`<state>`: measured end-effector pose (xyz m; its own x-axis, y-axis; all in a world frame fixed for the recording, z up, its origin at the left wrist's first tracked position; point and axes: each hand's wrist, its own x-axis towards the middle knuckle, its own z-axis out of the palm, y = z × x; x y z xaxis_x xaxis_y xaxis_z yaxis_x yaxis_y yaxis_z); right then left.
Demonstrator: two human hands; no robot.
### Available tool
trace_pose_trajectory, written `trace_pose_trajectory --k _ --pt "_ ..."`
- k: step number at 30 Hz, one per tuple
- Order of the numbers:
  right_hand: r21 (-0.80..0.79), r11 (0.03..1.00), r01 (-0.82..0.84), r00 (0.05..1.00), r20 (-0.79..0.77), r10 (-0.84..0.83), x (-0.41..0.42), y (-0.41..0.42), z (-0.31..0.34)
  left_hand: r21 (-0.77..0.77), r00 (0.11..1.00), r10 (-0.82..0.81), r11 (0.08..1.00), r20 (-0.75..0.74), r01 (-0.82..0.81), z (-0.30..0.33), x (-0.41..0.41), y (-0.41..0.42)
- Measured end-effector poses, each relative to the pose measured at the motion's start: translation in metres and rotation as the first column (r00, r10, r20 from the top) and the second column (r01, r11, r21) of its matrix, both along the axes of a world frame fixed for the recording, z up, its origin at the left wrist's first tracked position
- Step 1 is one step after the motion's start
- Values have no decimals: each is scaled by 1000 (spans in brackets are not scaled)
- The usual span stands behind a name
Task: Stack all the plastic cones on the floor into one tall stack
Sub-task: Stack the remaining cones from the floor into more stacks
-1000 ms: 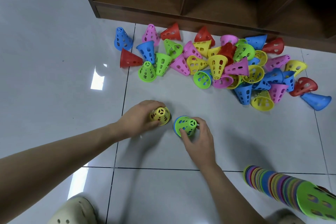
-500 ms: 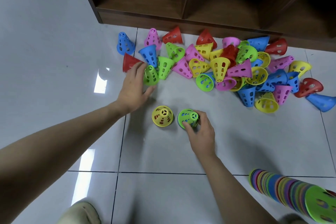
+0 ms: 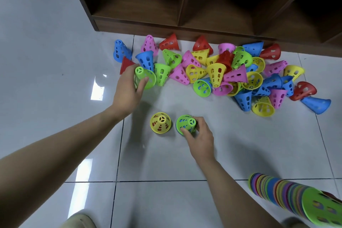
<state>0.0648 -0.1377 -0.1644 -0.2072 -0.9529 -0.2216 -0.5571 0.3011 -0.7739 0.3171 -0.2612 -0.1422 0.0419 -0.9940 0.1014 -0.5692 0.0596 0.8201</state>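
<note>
The wooden shelf unit (image 3: 185, 5) stands along the far edge of the tiled floor (image 3: 55, 42); three of its open compartments are in view.

The loose pile of cones (image 3: 231, 72) lies on the floor directly in front of the shelf unit, in red, blue, pink, yellow and green, mostly tipped on their sides and overlapping. An exact count per colour cannot be given because many are partly covered.

The long stack of cones (image 3: 296, 198) enters at the lower right, tilted toward the camera, with a green cone at its near end. The number of nested cones cannot be told.

The left hand (image 3: 127, 94) is extended forward to the left edge of the pile. Its thumb and fingers are curled round one green cone (image 3: 145, 77), narrow end up.

The right hand (image 3: 200, 137) is nearer the body. Thumb and fingers pinch the small green stack (image 3: 186, 123), which stands upright on the floor with a blue rim showing beneath the green cone.

One yellow cone (image 3: 160, 122) stands upright just beside the small green stack, to its left, touched by neither hand.

No readable writing or brand marks are visible.
</note>
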Motion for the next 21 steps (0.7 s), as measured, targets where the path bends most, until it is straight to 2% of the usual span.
trace_pose_trajectory --k 3,6,10,12,16,18,21 --pt "-12 1000 3 1000 12 -3 0 1 0 -9 997 -42 999 -58 42 28 -10 41" --pt "-6 1000 -3 1000 12 4 0 2 0 54 984 -177 982 -32 178 35 -15 80" --pt "9 1000 -11 989 145 9 -4 3 8 141 960 -281 950 -14 280 23 -16 102" --pt "-26 998 58 984 171 -53 -11 -2 17 171 954 -298 940 2 294 15 -18 101" --pt "-16 938 347 923 185 -339 -31 -39 29 159 908 -408 907 97 391 3 -25 92" --pt "31 923 384 910 158 -383 -40 -62 29 157 896 -432 897 101 414 -4 -25 88" --pt "87 941 328 937 96 -335 -51 -87 28 189 902 -419 899 108 395 -12 -24 82"
